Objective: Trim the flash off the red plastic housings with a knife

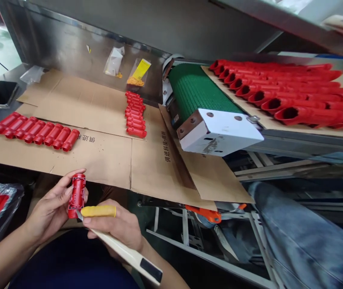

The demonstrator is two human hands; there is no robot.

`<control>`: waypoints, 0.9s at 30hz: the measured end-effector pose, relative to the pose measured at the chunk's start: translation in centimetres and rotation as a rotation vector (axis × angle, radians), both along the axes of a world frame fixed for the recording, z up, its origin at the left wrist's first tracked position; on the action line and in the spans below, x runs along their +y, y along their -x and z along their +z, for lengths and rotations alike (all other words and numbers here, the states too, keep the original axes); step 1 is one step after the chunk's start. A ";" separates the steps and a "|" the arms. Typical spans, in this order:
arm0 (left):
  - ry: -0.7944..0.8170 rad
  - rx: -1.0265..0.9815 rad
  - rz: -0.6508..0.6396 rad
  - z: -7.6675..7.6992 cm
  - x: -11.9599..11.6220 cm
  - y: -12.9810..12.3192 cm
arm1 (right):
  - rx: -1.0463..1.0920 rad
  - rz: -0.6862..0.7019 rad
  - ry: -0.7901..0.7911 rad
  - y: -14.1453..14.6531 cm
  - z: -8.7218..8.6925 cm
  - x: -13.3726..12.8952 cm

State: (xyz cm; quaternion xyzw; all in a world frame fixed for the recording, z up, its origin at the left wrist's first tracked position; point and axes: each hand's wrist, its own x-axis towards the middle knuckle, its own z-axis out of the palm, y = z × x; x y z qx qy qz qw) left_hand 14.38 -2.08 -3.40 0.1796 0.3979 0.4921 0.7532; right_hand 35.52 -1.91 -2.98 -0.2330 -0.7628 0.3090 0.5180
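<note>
The left hand (51, 210) grasps the red part (78, 192) near the cardboard (108, 160), the right hand (120, 224) grips a tool (123, 251), tip at the part's lower end — best keep the part braced, pressure light.

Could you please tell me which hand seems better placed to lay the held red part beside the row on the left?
Probably the left hand: it holds the red part and is nearer the row, while the right hand holds the tool.
</note>
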 end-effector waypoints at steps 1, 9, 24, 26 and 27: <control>-0.010 -0.011 -0.017 -0.1 0.0 0.0 | -0.021 0.008 -0.041 0.3 -0.2 0.0; -0.029 -0.041 -0.062 -0.2 -0.3 0.2 | -0.082 0.043 -0.042 0.4 -0.2 -0.2; 0.116 -0.026 -0.153 0.3 -0.3 -0.3 | -0.228 0.207 0.093 -0.4 0.1 1.2; 0.150 -0.024 -0.195 0.3 -0.2 -0.2 | -0.343 0.232 0.040 -0.4 0.5 1.5; 0.167 -0.023 -0.204 0.3 -0.1 -0.2 | -0.390 0.243 -0.044 -0.3 0.6 1.7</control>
